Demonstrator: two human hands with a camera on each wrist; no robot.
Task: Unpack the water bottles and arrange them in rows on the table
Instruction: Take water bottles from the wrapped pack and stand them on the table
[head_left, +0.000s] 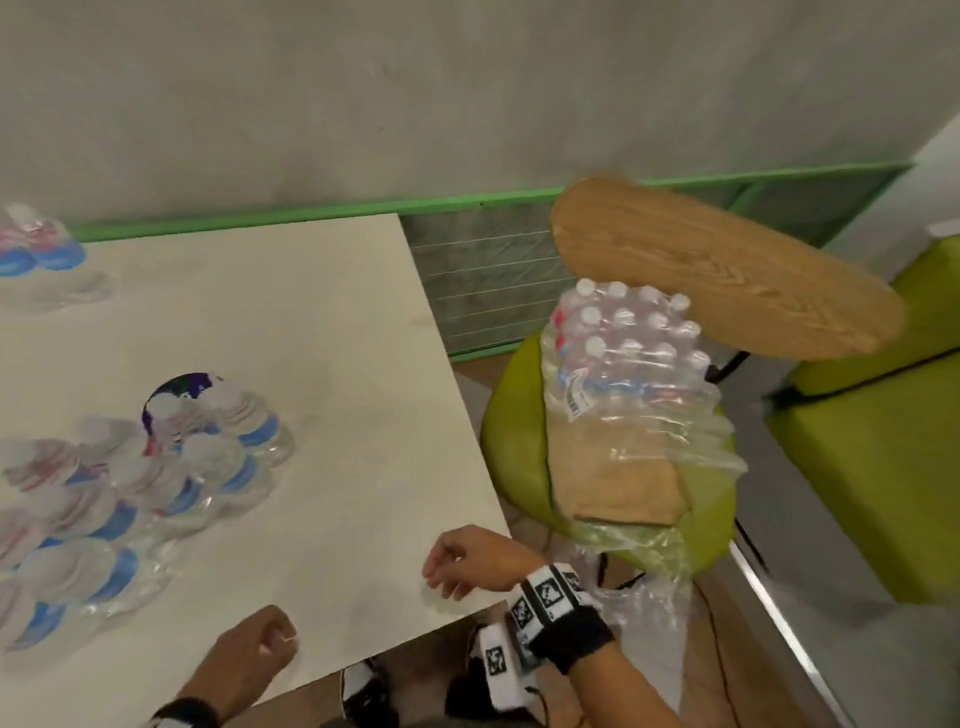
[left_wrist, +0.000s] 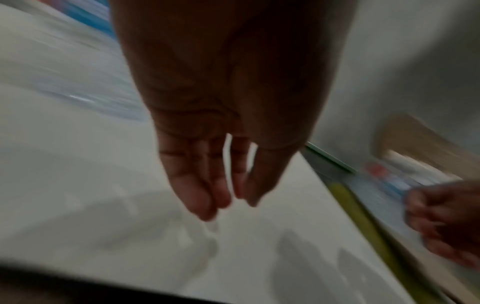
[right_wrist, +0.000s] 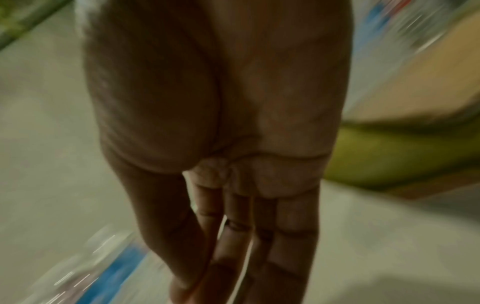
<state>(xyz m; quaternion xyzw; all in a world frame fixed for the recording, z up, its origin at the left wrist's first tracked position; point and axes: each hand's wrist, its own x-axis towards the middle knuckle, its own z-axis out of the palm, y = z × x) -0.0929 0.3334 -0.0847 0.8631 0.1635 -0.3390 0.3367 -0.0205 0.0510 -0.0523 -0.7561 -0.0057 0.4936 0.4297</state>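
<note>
Several clear water bottles (head_left: 228, 467) with blue labels stand in rows on the left of the white table (head_left: 337, 364); the picture is blurred. Two more bottles (head_left: 36, 249) stand at the far left edge. A shrink-wrapped pack of bottles (head_left: 628, 353), its wrap torn open at the front, sits on a cardboard tray (head_left: 613, 478) on a green chair (head_left: 514, 447) right of the table. My left hand (head_left: 280, 642) hovers over the table's near edge, fingers relaxed and empty (left_wrist: 223, 201). My right hand (head_left: 447, 574) is over the table's right corner, also empty (right_wrist: 233, 277).
The chair's wooden backrest (head_left: 727, 270) leans over the pack. A second green seat (head_left: 872, 467) stands further right. Loose plastic wrap (head_left: 649, 623) lies on the floor beside the chair. A dark round disc (head_left: 182, 387) lies on the table behind the bottles.
</note>
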